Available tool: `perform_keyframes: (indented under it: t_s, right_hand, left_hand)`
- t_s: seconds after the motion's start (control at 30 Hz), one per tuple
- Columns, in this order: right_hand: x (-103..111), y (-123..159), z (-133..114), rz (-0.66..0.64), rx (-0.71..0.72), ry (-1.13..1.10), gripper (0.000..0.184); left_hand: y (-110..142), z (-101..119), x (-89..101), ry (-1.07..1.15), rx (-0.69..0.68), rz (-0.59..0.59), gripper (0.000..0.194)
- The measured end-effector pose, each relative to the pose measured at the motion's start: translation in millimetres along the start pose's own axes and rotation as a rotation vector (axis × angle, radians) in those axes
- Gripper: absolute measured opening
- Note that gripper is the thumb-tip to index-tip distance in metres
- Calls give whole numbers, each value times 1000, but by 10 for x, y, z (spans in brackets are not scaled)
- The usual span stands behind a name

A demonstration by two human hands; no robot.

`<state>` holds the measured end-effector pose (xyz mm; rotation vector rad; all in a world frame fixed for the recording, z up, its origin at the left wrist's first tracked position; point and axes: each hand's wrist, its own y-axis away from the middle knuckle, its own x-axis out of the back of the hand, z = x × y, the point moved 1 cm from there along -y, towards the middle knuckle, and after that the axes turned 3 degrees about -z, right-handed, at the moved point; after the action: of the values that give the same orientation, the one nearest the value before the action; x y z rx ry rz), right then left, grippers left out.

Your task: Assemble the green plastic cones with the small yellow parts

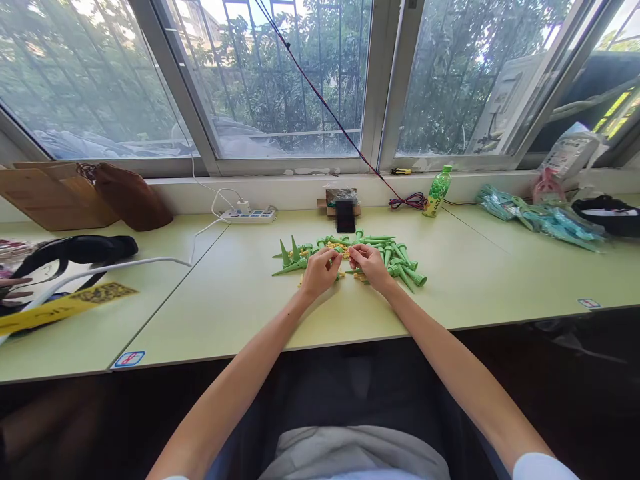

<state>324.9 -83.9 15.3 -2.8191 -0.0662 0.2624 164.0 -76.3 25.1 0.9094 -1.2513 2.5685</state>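
Note:
My left hand (321, 271) is closed in a pinch over the middle of the table, its fingertips turned toward the other hand. Facing it a short gap away, my right hand (370, 263) also pinches with thumb and forefinger. Whatever sits between the fingertips is too small to make out. Around and behind both hands lie several green plastic spikes (414, 275), cone-shaped with wide heads; a few at the left (285, 254) point upward. Small yellow pieces (344, 250) are heaped between and just beyond the hands, partly covered by the fingers.
A dark phone (345, 217) leans on a small box behind the pile. Further back are a power strip (250, 216) with a white cable and a green bottle (437, 192). Bagged teal items (550, 220) lie right; a brown bag (131, 198) and another person's hand (15, 291) are left.

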Motion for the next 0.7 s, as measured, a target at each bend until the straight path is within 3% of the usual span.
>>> perform_keyframes:
  t_s: [0.3, 0.5, 0.7]
  right_hand:
    - [-5, -6, -34, 1, -72, -91, 48]
    - [-1, -3, -35, -11, -67, -102, 48]
    - [0, 3, -42, -8, -78, -138, 45]
  left_hand:
    - [-19, -38, 39, -38, 172, 92, 51]
    - [0, -59, 23, -54, 195, 28, 14]
    - [12, -108, 0, -98, 208, -50, 16]
